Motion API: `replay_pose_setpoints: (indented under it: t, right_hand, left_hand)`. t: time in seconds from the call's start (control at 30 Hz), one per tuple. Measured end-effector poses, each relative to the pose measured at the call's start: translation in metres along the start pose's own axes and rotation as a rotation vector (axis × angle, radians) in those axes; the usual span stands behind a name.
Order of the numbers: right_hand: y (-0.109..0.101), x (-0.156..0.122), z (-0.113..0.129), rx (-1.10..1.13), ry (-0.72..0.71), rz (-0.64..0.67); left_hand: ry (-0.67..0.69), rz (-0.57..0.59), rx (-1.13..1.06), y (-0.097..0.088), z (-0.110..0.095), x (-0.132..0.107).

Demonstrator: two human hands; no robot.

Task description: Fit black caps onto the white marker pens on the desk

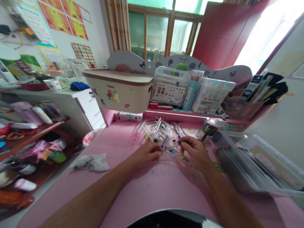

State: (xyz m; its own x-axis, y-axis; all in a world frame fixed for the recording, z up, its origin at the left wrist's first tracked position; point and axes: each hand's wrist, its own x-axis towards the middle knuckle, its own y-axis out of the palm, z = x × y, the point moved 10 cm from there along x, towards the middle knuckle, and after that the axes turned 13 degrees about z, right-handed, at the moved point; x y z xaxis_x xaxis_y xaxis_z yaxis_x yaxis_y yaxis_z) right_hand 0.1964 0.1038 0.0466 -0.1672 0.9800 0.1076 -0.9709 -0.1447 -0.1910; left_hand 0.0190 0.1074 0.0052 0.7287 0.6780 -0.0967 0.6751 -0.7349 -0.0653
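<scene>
In the head view my left hand (150, 154) pinches one end of a slim whitish pen barrel (169, 148), which slants up to the right over the pink desk. At its other end my right hand (193, 151) has thumb and forefinger closed on a small black pen part (179, 143), perhaps a cap or tip. Whether this part touches the barrel I cannot tell. Just beyond both hands lies a loose pile of white pen barrels (155, 128), mixed with thin dark sticks and small black pieces.
A clear plastic box (258, 190) with long dark and grey items stands at the right. Behind it is a jar of pens (211, 128). A crumpled white cloth (91, 162) lies at left. The raised shelf bears a cream bin (128, 95) and marker cases (171, 87).
</scene>
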Motion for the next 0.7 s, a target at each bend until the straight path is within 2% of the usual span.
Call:
replay_pose_setpoints:
  t: [0.13, 0.33, 0.5, 0.7]
  right_hand:
    - [-0.002, 0.0, 0.001, -0.063, 0.004, -0.009]
    - [0.001, 0.0, -0.002, -0.097, 0.025, 0.016]
    - [0.001, 0.001, -0.006, -0.102, 0.043, 0.036]
    - [0.004, -0.002, 0.008, -0.404, -0.011, 0.033]
  left_hand:
    - [-0.001, -0.016, 0.037, -0.002, -0.004, -0.001]
    - [-0.023, -0.027, -0.081, 0.001, 0.001, -0.003]
    - [0.007, -0.039, 0.033, -0.003, -0.003, -0.002]
    - [-0.006, -0.07, 0.118, -0.003, -0.004, -0.004]
